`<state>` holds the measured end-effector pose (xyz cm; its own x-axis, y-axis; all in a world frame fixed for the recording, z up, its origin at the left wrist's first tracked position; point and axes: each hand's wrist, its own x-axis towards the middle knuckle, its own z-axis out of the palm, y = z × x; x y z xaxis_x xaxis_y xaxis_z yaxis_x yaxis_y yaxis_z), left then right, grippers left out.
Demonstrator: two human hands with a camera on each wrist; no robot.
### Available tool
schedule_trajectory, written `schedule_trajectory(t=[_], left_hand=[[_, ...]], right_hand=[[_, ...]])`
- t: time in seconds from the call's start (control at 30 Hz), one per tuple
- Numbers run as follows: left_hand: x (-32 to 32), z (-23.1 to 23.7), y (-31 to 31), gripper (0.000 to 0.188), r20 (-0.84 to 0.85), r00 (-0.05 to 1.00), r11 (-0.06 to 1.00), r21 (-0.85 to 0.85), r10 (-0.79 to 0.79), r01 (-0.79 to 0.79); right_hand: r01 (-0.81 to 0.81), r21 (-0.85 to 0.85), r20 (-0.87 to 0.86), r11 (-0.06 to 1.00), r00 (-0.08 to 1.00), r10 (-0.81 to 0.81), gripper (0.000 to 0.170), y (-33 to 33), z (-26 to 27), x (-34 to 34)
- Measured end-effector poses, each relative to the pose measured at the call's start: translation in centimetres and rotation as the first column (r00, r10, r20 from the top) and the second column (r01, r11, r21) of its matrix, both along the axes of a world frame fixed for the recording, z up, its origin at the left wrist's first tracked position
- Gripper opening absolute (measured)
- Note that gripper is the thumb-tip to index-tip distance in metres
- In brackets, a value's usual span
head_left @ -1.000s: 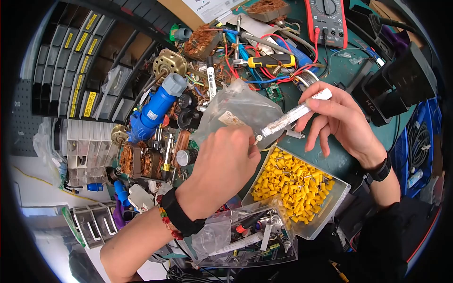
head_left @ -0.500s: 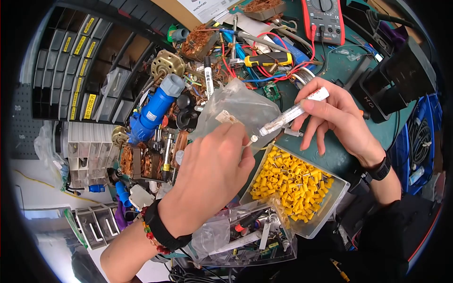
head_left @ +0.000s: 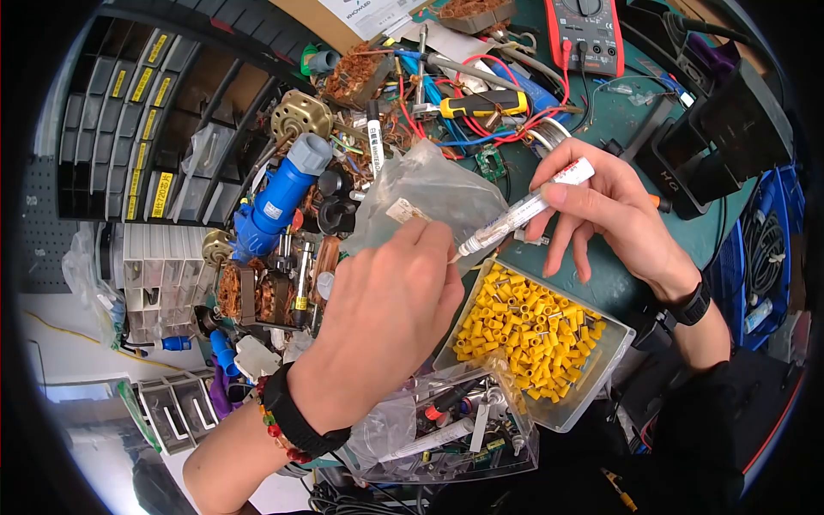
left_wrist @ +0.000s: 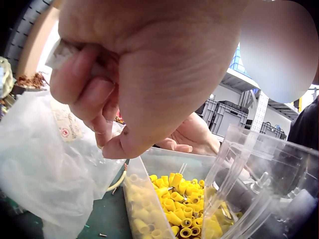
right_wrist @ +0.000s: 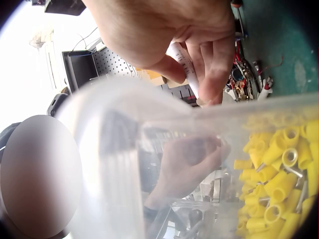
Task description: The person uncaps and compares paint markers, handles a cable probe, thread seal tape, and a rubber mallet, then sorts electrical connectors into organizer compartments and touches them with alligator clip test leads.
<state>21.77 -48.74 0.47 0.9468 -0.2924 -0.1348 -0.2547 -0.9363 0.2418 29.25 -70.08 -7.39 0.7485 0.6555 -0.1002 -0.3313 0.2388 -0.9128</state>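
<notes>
In the head view my right hand (head_left: 605, 206) pinches a white marker (head_left: 524, 210) with thumb and fingertips, other fingers loosely spread. Its narrow end slants down to the fingertips of my left hand (head_left: 378, 300). The left fingers are curled, and in the left wrist view a small whitish, brown-stained piece (left_wrist: 62, 54) sticks out of them; its kind cannot be told. Behind that hand lies a clear plastic bag (head_left: 442, 189) with a stained paper label (head_left: 403, 209). Below the marker stands a clear plastic box (head_left: 592, 390) full of yellow wire terminals (head_left: 532, 330).
A clear bin (head_left: 524, 459) of mixed parts sits in front. Cluttered at left are a blue connector (head_left: 279, 197) and motor parts. Behind lie a black whiteboard marker (head_left: 374, 137), a yellow-black screwdriver (head_left: 481, 105), wires and a red multimeter (head_left: 585, 34). A black holder (head_left: 712, 146) stands right.
My left hand has shifted left and slightly down. The marker has moved left and down, its narrow end now right at the left fingertips. The right hand keeps its pinch.
</notes>
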Motion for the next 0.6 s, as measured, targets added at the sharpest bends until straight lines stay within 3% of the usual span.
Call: schedule_trajectory(t=[0.6], left_hand=[[-0.2, 1.5, 0.2, 0.014, -0.032, 0.999, 0.994, 0.104, -0.009, 0.012]], right_hand=[[-0.053, 0.008, 0.051, 0.999, 0.997, 0.053, 0.023, -0.1, -0.2, -0.2]])
